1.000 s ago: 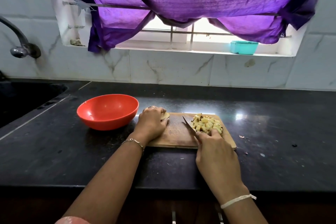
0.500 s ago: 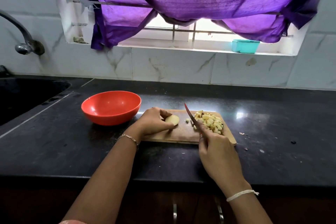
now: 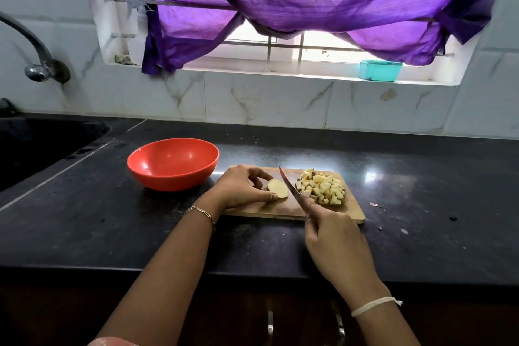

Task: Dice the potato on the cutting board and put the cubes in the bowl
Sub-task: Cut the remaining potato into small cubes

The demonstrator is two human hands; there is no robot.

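Midway back from the tabletop's (image 3: 112, 233) front edge, the left hand (image 3: 241, 188) pinches the potato piece (image 3: 277, 188) flat on the cutting board (image 3: 266, 209), steadying it for the knife (image 3: 290, 188) gripped in the right hand (image 3: 334, 241); cubes (image 3: 323, 188) sit heaped clear beyond the blade, the bowl (image 3: 172, 163) empty.

head cam | looks forward-down | close over counter (image 3: 112, 227) | 1 view

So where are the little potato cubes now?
In the head view, the pale yellow potato cubes sit heaped on the right end of the wooden cutting board, just right of the steel knife in the right hand.
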